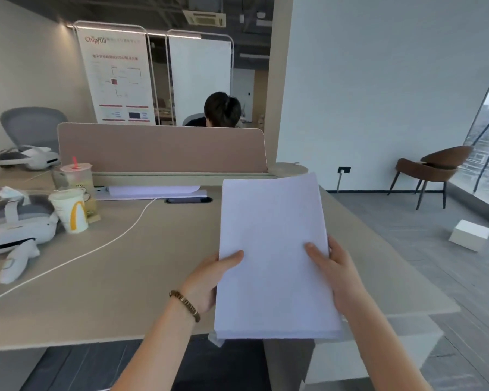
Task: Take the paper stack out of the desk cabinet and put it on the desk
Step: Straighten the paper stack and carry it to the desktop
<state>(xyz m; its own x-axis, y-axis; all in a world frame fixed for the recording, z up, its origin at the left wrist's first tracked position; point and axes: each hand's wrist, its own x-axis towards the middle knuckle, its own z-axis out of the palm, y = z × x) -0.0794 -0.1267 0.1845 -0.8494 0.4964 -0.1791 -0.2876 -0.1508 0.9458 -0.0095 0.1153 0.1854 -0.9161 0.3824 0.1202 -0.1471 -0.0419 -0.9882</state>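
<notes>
Both hands are holding the paper stack (271,255) in the lower middle of the frame, above the near right part of the table (141,266). The left hand (209,280) is gripping the stack's left edge, its thumb lying on the top sheet and the other fingers hidden underneath. The right hand (336,272) is gripping the right edge in the same way, thumb on top. The stack's near end is hanging past the table's front edge and its far end is tilting up toward the tan divider panel (161,148); whether any part is touching the table cannot be told. A beaded bracelet (185,304) is sitting on the left wrist. At the left of the frame, a paper cup (71,211), a white headset (17,235) and a white cable (96,249) are lying on the table.
</notes>
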